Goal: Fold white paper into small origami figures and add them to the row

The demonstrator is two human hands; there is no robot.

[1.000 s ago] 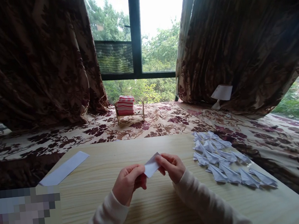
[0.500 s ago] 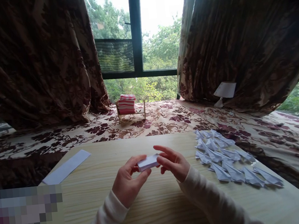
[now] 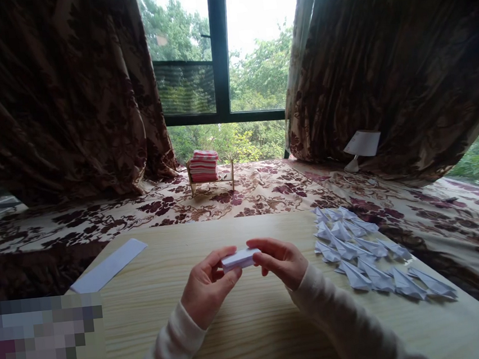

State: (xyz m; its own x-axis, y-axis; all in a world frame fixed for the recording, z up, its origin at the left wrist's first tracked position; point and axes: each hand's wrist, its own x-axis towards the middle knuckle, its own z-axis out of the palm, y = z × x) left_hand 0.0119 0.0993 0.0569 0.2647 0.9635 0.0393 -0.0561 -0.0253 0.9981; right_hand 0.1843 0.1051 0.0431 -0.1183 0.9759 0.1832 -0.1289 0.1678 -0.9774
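Between left grip (image 3: 205, 291) and right grip (image 3: 287, 261) sits paper (image 3: 241, 258), ends pinched by both; uneven pressure could skew its folds.

Daylight from window (image 3: 219, 51); sky (image 3: 261, 8) blown out; curtains (image 3: 53, 96) dark; lower-left corner pixelated.

White folded paper (image 3: 241, 258), near level, between fingers (image 3: 229, 280).
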